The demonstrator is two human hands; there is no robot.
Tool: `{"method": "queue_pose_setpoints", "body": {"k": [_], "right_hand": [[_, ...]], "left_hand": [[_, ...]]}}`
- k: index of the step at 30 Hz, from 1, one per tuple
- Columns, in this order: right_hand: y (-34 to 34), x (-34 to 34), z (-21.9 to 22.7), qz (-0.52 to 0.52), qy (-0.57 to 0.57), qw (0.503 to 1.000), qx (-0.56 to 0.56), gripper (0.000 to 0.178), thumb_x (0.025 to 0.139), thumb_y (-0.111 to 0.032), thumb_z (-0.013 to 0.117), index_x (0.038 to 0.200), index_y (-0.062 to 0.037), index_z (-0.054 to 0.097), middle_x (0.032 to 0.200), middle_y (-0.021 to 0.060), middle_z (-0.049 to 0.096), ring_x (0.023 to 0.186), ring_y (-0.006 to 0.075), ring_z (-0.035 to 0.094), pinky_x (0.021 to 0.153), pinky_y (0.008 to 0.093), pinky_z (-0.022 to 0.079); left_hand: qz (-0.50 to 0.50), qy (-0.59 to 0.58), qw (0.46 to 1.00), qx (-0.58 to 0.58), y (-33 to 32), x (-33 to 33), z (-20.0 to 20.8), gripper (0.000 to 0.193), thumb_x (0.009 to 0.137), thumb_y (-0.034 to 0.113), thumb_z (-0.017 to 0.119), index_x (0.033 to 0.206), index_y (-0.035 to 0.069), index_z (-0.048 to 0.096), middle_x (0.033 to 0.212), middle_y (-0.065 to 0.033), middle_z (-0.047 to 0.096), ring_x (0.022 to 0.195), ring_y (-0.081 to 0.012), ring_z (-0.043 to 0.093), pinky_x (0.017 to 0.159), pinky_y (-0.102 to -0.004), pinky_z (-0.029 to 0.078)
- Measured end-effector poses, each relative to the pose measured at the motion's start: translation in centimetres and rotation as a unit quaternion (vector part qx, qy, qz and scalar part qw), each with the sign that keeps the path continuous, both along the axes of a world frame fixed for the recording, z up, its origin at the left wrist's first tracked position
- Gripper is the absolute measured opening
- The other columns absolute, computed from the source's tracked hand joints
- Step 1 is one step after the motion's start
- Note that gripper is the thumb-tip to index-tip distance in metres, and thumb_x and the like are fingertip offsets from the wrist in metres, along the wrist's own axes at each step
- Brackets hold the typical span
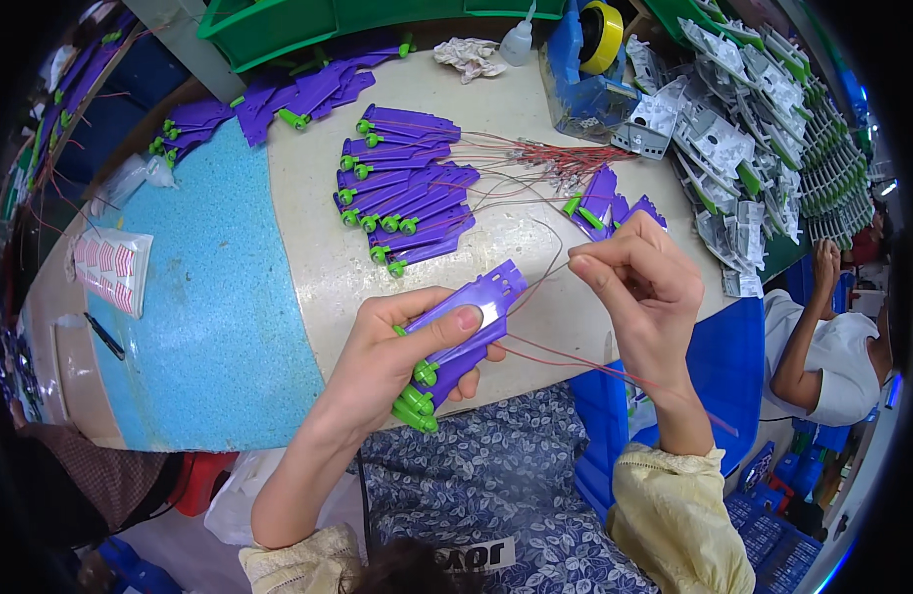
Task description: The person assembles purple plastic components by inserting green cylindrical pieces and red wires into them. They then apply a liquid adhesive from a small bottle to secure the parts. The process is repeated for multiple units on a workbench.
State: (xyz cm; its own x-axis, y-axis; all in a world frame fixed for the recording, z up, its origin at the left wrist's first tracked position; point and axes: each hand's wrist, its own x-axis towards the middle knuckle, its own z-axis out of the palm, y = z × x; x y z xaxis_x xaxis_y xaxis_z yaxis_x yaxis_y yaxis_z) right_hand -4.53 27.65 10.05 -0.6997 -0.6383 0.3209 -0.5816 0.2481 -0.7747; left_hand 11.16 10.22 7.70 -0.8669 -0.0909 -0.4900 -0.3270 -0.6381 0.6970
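Note:
My left hand (397, 342) is wrapped round a small stack of purple plastic parts (496, 289), thumb pressed on the top one. Green knobs (417, 401) stick out at their lower ends. Just right of them, my right hand (646, 282) pinches a thin dark wire (547, 280) between thumb and fingertips. The wire leads to the upper end of the held parts. Red wires (585, 364) trail from below the stack toward my right wrist. Farther off, a fanned row of purple parts with green knobs (407, 193) lies on the table, with red wires (565, 158) running right from it.
Two or so purple parts (600, 203) lie beyond my right hand. A blue tape dispenser (580, 89), white dropper bottle (518, 42) and crumpled tissue (468, 59) stand at the back. Grey-and-green parts (733, 148) are heaped at right. A blue mat (209, 297) covers the left; another person (832, 346) sits right.

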Motion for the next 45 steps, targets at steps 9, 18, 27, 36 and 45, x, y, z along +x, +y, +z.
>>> {"method": "queue_pose_setpoints", "body": {"k": [9,18,27,36,45], "right_hand": [[-0.6,0.5,-1.4,0.175,-0.044,0.982,0.064,0.012,0.08,-0.008,0.081,0.09,-0.0019,0.077,0.086,0.0092,0.069,0.075,0.0182,0.061,0.063,0.0318,0.045],[-2.1,2.1,-6.2,0.061,0.136,0.985,0.084,0.042,0.078,-0.004,0.077,0.117,0.0032,0.063,0.118,0.0201,0.066,0.11,0.0376,0.06,0.097,0.045,0.048],[-3.1,3.2,-0.4,0.24,0.068,0.968,0.035,0.025,0.075,0.004,0.074,0.099,0.0007,0.067,0.091,0.0108,0.066,0.084,0.0294,0.064,0.083,0.0407,0.048],[-1.9,4.1,-1.8,0.234,-0.101,0.967,0.031,0.013,0.078,0.001,0.077,0.087,0.0011,0.067,0.078,0.0118,0.061,0.07,0.0279,0.063,0.059,0.0374,0.05],[-0.8,2.8,-1.7,0.202,0.075,0.976,-0.004,0.014,0.073,0.001,0.081,0.082,0.0005,0.071,0.076,0.0095,0.064,0.068,0.0241,0.06,0.057,0.0353,0.043]], "left_hand": [[0.064,-0.073,0.985,-0.141,0.4,1.6,-1.7,0.024,0.096,0.022,0.072,0.1,-0.002,0.072,0.082,-0.0107,0.072,0.058,-0.013,0.065,0.052,-0.0265,0.049],[0.092,-0.046,0.868,-0.486,-0.6,4.2,-2.4,0.017,0.098,0.015,0.07,0.103,0.0,0.069,0.086,-0.0066,0.071,0.07,-0.0127,0.067,0.063,-0.0276,0.052],[0.071,-0.035,0.993,0.09,-0.1,5.1,-1.5,0.026,0.103,0.022,0.06,0.116,-0.002,0.063,0.087,-0.0143,0.073,0.059,-0.0153,0.065,0.053,-0.028,0.051],[0.059,-0.015,0.995,0.076,0.9,4.9,-1.8,0.026,0.102,0.022,0.062,0.112,-0.002,0.065,0.083,-0.0144,0.073,0.056,-0.0149,0.064,0.051,-0.0267,0.049],[0.046,-0.013,0.998,0.048,1.9,4.3,-1.1,0.023,0.099,0.016,0.065,0.106,-0.005,0.065,0.079,-0.0155,0.071,0.053,-0.0181,0.064,0.048,-0.0285,0.049]]}}
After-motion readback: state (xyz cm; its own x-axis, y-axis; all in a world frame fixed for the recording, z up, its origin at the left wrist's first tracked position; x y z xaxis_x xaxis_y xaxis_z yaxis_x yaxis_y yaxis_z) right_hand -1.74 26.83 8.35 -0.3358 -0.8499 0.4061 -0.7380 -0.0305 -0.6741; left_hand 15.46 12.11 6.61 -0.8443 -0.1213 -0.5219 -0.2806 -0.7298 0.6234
